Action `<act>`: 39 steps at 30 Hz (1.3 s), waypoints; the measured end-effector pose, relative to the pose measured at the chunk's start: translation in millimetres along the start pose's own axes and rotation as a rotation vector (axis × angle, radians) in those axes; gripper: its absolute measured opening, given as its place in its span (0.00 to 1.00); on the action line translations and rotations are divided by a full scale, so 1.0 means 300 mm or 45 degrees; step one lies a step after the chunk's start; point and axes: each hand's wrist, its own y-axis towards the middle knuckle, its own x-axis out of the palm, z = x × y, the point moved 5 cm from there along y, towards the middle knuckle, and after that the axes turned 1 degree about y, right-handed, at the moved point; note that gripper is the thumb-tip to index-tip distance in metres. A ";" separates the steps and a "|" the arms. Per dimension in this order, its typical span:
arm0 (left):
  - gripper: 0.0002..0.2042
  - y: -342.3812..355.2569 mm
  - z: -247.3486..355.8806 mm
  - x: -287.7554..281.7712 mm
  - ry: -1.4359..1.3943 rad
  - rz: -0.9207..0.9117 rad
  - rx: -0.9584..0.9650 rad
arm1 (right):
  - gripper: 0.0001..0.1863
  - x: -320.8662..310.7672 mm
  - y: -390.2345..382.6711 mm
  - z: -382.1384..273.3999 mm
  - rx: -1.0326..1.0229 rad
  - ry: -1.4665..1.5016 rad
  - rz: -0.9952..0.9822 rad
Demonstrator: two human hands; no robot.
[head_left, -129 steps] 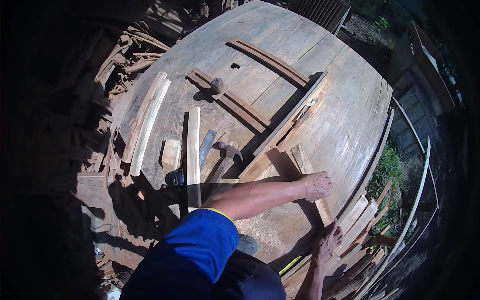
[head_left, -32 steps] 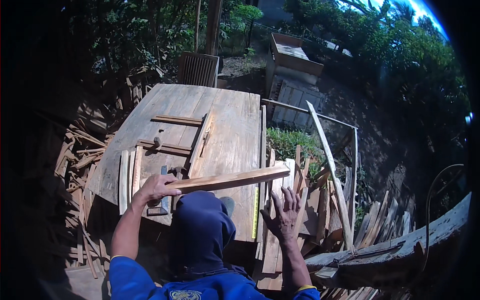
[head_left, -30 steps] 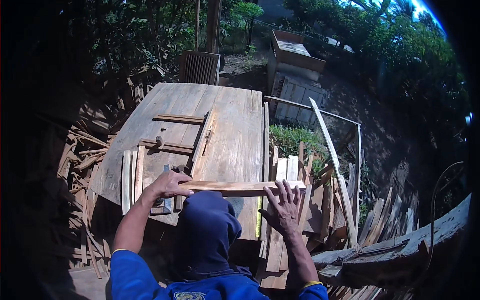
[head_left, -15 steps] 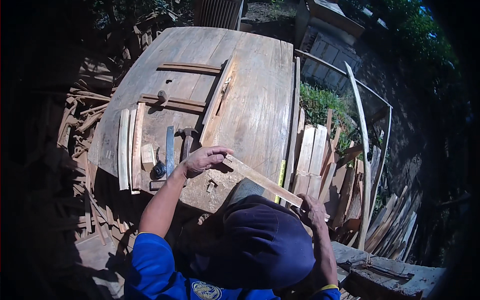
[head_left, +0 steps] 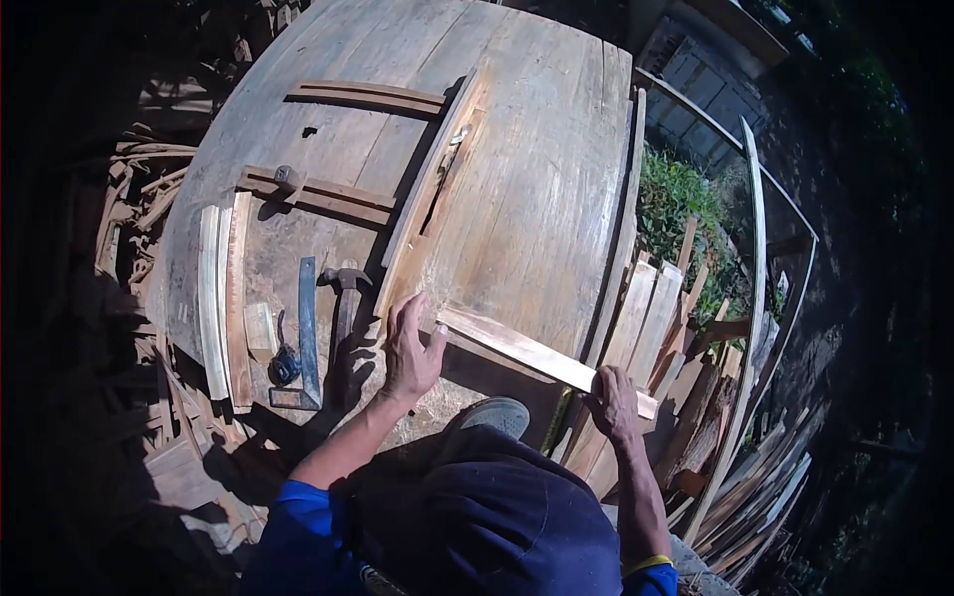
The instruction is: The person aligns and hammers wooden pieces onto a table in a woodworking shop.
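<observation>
My right hand (head_left: 616, 402) is closed around the right end of a pale wooden strip (head_left: 522, 348), which slants across the near part of a wooden tabletop (head_left: 542, 169). At the strip's left end is my left hand (head_left: 412, 360), its fingers and thumb apart; whether the thumb touches the wood is hard to tell. Left of that hand lie a claw hammer (head_left: 347, 293) and a try square (head_left: 309, 338) with a dark blade. A dark blue tape measure (head_left: 285, 368) rests beside the square, close to a small wood block (head_left: 262, 333).
Long pale strips (head_left: 227, 298) lie along the table's left side. Two brown grooved pieces (head_left: 363, 96) meet a long board (head_left: 432, 184) farther back; another hammer (head_left: 287, 181) stands on the nearer one. Cut boards (head_left: 641, 318) lean at the right. My shoe (head_left: 497, 417) shows below the strip.
The left hand has turned upright with its fingers spread at the strip's end. The right hand still grips the other end. The whole view has shifted, bringing the table closer.
</observation>
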 end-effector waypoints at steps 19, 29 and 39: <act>0.35 0.566 -0.024 0.478 0.866 -0.170 0.786 | 0.38 -0.055 0.624 0.196 -0.159 -0.366 0.335; 0.35 0.722 -0.035 0.523 0.879 -0.127 0.781 | 0.35 -0.046 0.756 0.264 -0.105 -0.392 0.325; 0.35 0.762 -0.038 0.533 0.845 -0.138 0.803 | 0.34 -0.073 0.769 0.234 -0.107 -0.380 0.363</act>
